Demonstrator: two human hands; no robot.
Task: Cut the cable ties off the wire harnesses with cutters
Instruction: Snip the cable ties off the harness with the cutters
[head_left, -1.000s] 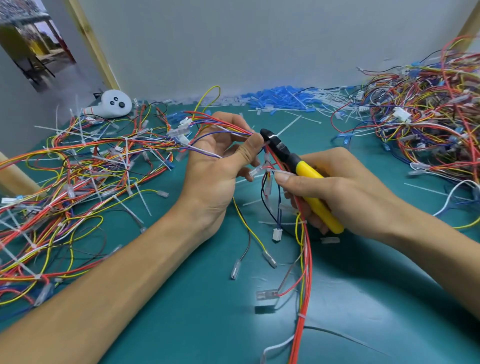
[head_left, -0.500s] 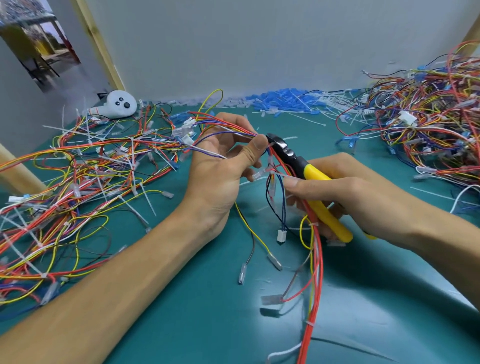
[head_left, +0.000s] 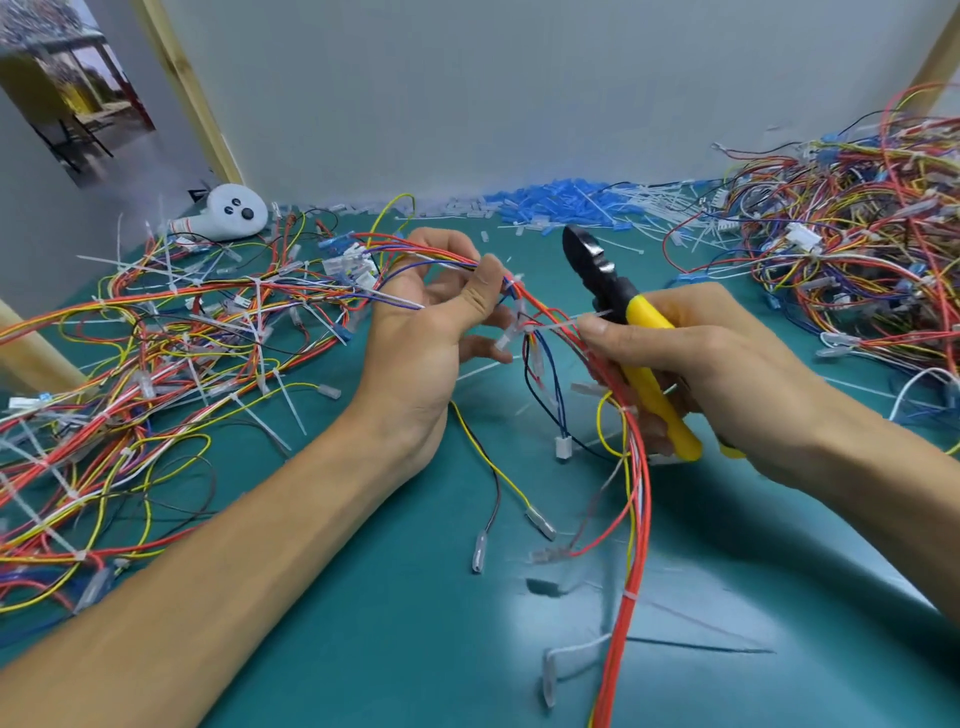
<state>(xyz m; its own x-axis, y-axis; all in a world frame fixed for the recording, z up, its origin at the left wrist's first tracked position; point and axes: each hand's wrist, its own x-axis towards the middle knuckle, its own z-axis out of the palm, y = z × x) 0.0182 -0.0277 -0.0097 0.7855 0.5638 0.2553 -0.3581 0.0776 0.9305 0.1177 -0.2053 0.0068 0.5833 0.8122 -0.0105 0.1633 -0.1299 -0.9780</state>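
Observation:
My left hand (head_left: 431, 322) pinches a wire harness (head_left: 628, 467) of red, yellow and blue wires between thumb and fingers above the green mat. My right hand (head_left: 696, 374) grips the yellow-handled cutters (head_left: 639, 343), black jaws pointing up and away from the wires. The thumb and forefinger of that same hand also pinch a white cable tie (head_left: 558, 326) that sticks out sideways from the bundle. The harness hangs down from both hands toward the front edge, with another white tie (head_left: 629, 595) around it lower down.
A tangle of harnesses with white ties (head_left: 156, 364) covers the mat's left side. Another big pile of harnesses (head_left: 857, 260) lies at the right. Blue and white cut pieces (head_left: 566, 205) line the back wall. A white controller (head_left: 228, 213) sits at the back left.
The cutters' jaws have lifted off the bundle and now point upward. My right thumb and forefinger have drawn the white tie out to the right. The left hand's grip stays.

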